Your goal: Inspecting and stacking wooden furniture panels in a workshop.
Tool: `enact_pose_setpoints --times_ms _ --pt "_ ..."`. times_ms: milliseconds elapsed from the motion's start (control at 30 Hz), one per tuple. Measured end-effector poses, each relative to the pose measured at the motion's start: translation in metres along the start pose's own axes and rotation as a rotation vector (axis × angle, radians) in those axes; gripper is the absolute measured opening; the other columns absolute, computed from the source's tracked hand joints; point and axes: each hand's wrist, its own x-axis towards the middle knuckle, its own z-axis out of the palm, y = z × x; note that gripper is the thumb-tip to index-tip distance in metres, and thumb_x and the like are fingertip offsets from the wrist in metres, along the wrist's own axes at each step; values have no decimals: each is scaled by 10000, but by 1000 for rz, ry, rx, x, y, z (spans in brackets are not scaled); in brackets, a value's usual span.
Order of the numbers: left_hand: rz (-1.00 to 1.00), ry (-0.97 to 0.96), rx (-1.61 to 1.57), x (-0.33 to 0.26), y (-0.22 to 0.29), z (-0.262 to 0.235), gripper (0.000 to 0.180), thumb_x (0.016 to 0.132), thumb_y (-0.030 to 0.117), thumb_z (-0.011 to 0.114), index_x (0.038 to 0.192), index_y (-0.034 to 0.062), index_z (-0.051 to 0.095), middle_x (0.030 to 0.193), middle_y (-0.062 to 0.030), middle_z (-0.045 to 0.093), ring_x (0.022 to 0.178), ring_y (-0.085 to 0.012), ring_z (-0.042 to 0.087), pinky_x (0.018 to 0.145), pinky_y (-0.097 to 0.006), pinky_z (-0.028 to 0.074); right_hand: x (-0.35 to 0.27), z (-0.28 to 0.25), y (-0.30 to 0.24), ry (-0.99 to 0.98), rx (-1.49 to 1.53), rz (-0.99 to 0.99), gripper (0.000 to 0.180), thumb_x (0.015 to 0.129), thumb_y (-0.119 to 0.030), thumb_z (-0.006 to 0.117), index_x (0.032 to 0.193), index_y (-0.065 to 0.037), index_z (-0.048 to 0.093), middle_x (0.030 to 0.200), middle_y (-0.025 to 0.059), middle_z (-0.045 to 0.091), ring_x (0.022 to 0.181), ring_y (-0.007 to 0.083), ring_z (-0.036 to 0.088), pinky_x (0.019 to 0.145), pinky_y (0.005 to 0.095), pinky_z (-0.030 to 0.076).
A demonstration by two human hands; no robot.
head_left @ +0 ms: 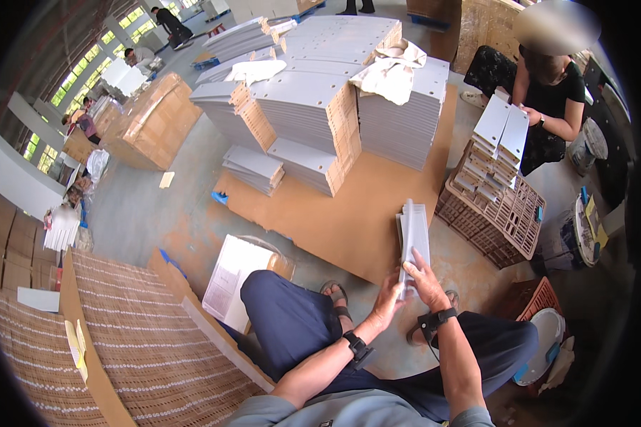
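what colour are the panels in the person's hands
Pale grey-white; the panels, held by the left hand and right hand, show best in the head view.

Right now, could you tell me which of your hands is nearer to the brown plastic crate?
Right. The right hand grips the grey panels on the side toward the crate; the left hand holds their far side.

Ahead of my hands the brown cardboard sheet (356,213) lies bare between me and the stacks of grey panels (313,107), so I can reach forward freely there. To my right a plastic crate (506,220) loaded with panels blocks the way, with another person (548,92) behind it. To my left my knee (285,313) and a ribbed pallet top (142,341) close in.
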Motion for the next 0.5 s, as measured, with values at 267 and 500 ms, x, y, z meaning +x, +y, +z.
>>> enact_pose_setpoints --times_ms 267,500 --pt "-112 -257 -40 -1 -17 42 671 950 485 605 1426 89 346 1331 -90 520 1146 -221 591 984 -388 504 -49 -17 -38 384 -61 -116 980 840 -295 722 1571 -31 125 1463 237 403 1276 320 468 1037 398 414" --pt "-100 -68 237 5 -15 43 630 976 449 584 1433 53 408 1328 -181 560 1175 -282 585 1012 -420 473 -2 -99 -38 1031 -615 -456 933 795 -345 747 1490 53 268 1294 337 501 1178 457 491 1029 485 404"
